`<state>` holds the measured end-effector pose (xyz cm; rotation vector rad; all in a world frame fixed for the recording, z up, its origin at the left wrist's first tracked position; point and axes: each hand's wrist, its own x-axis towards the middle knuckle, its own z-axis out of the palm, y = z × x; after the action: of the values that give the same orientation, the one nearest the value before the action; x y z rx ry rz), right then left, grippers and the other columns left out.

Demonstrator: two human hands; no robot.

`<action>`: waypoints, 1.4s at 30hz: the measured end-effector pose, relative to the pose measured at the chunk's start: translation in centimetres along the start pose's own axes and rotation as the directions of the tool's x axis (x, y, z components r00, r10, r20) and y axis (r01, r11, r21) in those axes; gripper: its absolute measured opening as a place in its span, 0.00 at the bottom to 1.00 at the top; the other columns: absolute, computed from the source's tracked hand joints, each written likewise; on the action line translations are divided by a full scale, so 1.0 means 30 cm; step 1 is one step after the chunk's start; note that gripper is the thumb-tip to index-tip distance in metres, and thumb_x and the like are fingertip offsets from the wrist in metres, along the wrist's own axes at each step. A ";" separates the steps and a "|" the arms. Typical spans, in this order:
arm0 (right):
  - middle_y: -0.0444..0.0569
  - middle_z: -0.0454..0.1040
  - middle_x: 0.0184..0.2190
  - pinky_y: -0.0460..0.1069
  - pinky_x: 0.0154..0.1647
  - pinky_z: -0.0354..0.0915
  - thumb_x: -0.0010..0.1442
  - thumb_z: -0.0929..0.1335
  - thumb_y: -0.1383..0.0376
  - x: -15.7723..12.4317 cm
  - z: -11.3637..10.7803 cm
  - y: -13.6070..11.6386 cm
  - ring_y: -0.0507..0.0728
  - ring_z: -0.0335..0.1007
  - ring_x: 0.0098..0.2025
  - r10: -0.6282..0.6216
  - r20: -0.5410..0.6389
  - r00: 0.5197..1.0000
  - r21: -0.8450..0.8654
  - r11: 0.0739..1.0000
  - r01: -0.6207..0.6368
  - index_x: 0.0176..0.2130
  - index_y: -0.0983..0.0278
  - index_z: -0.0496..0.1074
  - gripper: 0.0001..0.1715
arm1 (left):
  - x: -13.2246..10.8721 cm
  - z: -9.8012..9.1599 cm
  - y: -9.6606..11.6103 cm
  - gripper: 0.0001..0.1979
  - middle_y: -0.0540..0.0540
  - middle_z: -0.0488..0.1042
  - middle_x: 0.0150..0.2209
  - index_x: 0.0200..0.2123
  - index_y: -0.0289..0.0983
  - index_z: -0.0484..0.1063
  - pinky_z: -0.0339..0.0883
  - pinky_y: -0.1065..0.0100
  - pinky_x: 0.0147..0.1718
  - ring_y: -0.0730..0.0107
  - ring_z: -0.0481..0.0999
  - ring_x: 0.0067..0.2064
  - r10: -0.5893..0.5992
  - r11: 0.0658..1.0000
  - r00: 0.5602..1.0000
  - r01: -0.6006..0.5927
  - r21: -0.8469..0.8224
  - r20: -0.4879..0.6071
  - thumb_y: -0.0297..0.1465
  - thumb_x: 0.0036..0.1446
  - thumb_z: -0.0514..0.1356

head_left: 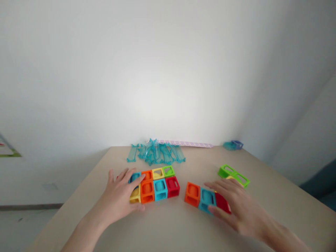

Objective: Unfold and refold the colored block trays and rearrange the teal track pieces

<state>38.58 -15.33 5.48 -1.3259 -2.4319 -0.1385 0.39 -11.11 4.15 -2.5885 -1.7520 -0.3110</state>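
My left hand (120, 192) spans the left end of a two-row block of plastic cubes (153, 189) in orange, yellow, blue, red and green. Its thumb lies along the near side and its fingers reach over the far row, covering the leftmost cubes. To the right, my right hand (232, 203) grips a short row of cubes (193, 194), orange, blue and red, from above. The thumb is on the near side, the fingers on the far side. A gap separates this row from the block. Behind my right hand lies a green pair of open cube frames (233, 175), with some yellow partly hidden.
A heap of translucent teal plastic pieces (160, 154) lies at the back of the table (157, 227), by the wall. Behind it runs a pale purple strip (186, 143). A dark blue cube (237, 144) and a teal piece (229, 146) sit in the back right corner.
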 end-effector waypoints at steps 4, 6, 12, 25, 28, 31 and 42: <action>0.54 0.72 0.53 0.59 0.58 0.60 0.61 0.65 0.60 -0.057 0.023 -0.024 0.63 0.68 0.54 -0.071 0.052 0.996 0.046 0.997 0.069 0.60 0.61 0.63 0.28 | -0.020 0.022 -0.092 0.35 0.41 0.57 0.64 0.62 0.50 0.59 0.49 0.45 0.61 0.49 0.54 0.65 0.022 0.983 1.000 -0.018 -0.185 0.020 0.44 0.51 0.63; 0.53 0.71 0.55 0.58 0.59 0.59 0.61 0.65 0.62 -0.061 0.032 -0.042 0.62 0.67 0.55 -0.108 0.040 0.993 0.081 0.991 0.104 0.61 0.59 0.62 0.29 | -0.012 0.044 -0.111 0.33 0.40 0.57 0.63 0.62 0.47 0.61 0.53 0.50 0.61 0.51 0.54 0.65 0.046 0.962 0.998 -0.053 -0.267 -0.033 0.44 0.53 0.62; 0.50 0.68 0.58 0.58 0.59 0.56 0.63 0.63 0.63 -0.017 0.027 -0.154 0.62 0.64 0.57 -0.206 0.099 0.974 0.108 0.975 0.195 0.64 0.56 0.56 0.31 | 0.021 0.086 -0.055 0.23 0.40 0.60 0.62 0.58 0.43 0.67 0.52 0.49 0.62 0.55 0.57 0.64 0.029 0.913 0.989 -0.085 -0.399 -0.142 0.42 0.65 0.48; 0.44 0.70 0.55 0.62 0.53 0.58 0.62 0.67 0.57 0.131 0.191 -0.389 0.61 0.63 0.48 -0.168 -0.079 0.983 0.041 0.984 0.171 0.56 0.52 0.65 0.23 | 0.006 0.074 0.011 0.23 0.45 0.52 0.67 0.60 0.44 0.64 0.48 0.50 0.64 0.54 0.50 0.67 0.080 0.903 0.993 -0.108 -0.416 -0.086 0.42 0.65 0.47; 0.46 0.70 0.53 0.57 0.52 0.62 0.62 0.67 0.61 0.149 0.210 -0.414 0.59 0.62 0.50 -0.162 -0.146 0.976 0.037 0.985 0.169 0.54 0.53 0.67 0.20 | -0.008 0.062 0.007 0.25 0.43 0.49 0.68 0.62 0.44 0.62 0.48 0.51 0.64 0.52 0.48 0.68 0.130 0.901 0.990 -0.143 -0.410 -0.061 0.43 0.63 0.51; 0.48 0.68 0.53 0.51 0.51 0.64 0.62 0.67 0.66 0.164 0.221 -0.430 0.58 0.61 0.53 -0.168 -0.148 0.975 0.053 0.983 0.177 0.51 0.54 0.69 0.17 | -0.011 0.060 0.002 0.26 0.42 0.48 0.68 0.62 0.43 0.61 0.48 0.52 0.64 0.52 0.48 0.68 0.165 0.901 0.985 -0.167 -0.401 -0.041 0.43 0.62 0.52; 0.57 0.72 0.47 0.67 0.53 0.60 0.57 0.70 0.59 0.072 0.126 -0.320 0.67 0.68 0.48 0.130 -0.155 0.979 -0.067 0.988 -0.141 0.51 0.60 0.70 0.22 | -0.055 0.000 0.088 0.44 0.39 0.39 0.70 0.66 0.48 0.52 0.35 0.29 0.58 0.32 0.37 0.68 0.243 0.958 0.966 -0.254 -0.130 -0.091 0.54 0.49 0.61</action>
<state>28.55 -17.95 3.59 -1.4552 -2.2245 -0.2894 2.22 -13.64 4.18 -2.8130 -1.4075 -0.5353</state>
